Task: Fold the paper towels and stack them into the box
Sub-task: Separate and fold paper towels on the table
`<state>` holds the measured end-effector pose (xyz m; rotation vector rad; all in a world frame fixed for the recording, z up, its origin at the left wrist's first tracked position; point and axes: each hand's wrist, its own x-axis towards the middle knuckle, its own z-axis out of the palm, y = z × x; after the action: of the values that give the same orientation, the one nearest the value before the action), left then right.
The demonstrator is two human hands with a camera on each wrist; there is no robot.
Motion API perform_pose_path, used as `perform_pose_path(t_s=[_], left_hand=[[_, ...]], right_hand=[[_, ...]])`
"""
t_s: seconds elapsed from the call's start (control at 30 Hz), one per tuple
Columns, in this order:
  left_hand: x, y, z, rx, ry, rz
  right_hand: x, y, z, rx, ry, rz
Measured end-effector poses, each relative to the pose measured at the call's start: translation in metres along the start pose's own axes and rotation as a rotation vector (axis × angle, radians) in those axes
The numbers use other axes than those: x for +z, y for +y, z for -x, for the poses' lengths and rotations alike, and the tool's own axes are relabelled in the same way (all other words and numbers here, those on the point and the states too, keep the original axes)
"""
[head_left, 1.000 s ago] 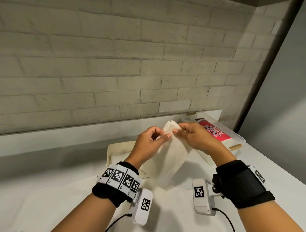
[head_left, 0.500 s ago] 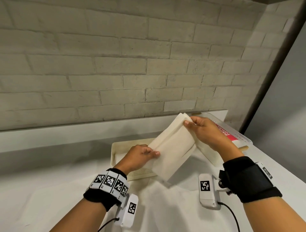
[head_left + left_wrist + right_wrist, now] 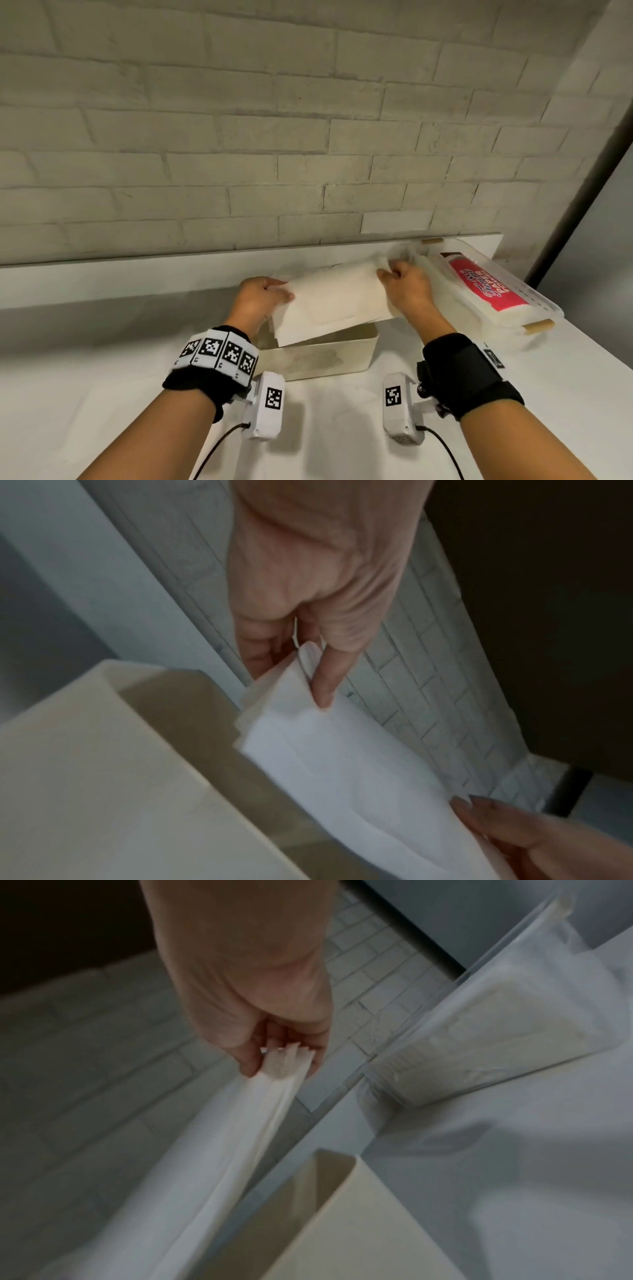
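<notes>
A folded white paper towel is stretched level just above the cream box, hiding most of its opening. My left hand pinches the towel's left end, thumb on top. In the left wrist view the left hand nips the towel over the box wall. My right hand pinches the right end. The right wrist view shows the right hand gripping the layered edge of the towel above the box corner.
A clear plastic pack of paper towels with a red label lies at the right, against the wall ledge. The white table runs to its right edge near the pack. A brick wall stands behind.
The towel went from hanging tilted between my raised hands to lying level over the box. Both hands moved apart and down, the left one to the towel's left end.
</notes>
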<state>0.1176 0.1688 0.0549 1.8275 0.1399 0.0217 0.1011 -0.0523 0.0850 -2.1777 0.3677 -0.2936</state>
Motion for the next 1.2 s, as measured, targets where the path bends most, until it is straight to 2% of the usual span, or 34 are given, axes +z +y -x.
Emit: perform_pose_path(t_s=[0.1,0.2,0.3,0.47,0.63,0.83,0.97,1.07,1.13,1.2], left_hand=[[-0.004,-0.007,-0.014,0.003,0.094,-0.181],[-0.003,-0.012,-0.024,-0.026,0.11,-0.398],[0.004,-0.021,-0.033,-0.014,0.049,-0.736],[0.016,-0.032,-0.036,0.074,-0.128,-1.114],[0.025,-0.036,-0.039,0.177,-0.284,-1.517],[0.03,-0.04,-0.041,0.174,-0.359,-1.699],[0.03,-0.037,-0.036,0.175,-0.303,-1.67],[0.03,-0.032,-0.033,0.229,-0.245,-1.648],[0.029,-0.031,-0.032,0.243,-0.267,-1.65],[0.028,-0.032,-0.028,0.248,-0.292,-1.66]], right_hand=[[0.024,0.006,-0.012,0.03,-0.03,0.112],[0.043,0.013,-0.017,0.033,-0.101,0.247],[0.058,0.014,-0.019,-0.03,-0.181,0.4],[0.078,0.01,-0.025,-0.093,-0.404,0.752],[0.085,0.009,-0.026,-0.081,-0.473,0.926],[0.092,0.009,-0.024,-0.071,-0.554,1.035],[0.091,0.009,-0.022,-0.106,-0.541,1.12],[0.095,0.006,-0.02,-0.097,-0.496,1.108],[0.095,0.004,-0.018,-0.151,-0.483,1.127],[0.093,0.004,-0.015,-0.183,-0.537,1.157]])
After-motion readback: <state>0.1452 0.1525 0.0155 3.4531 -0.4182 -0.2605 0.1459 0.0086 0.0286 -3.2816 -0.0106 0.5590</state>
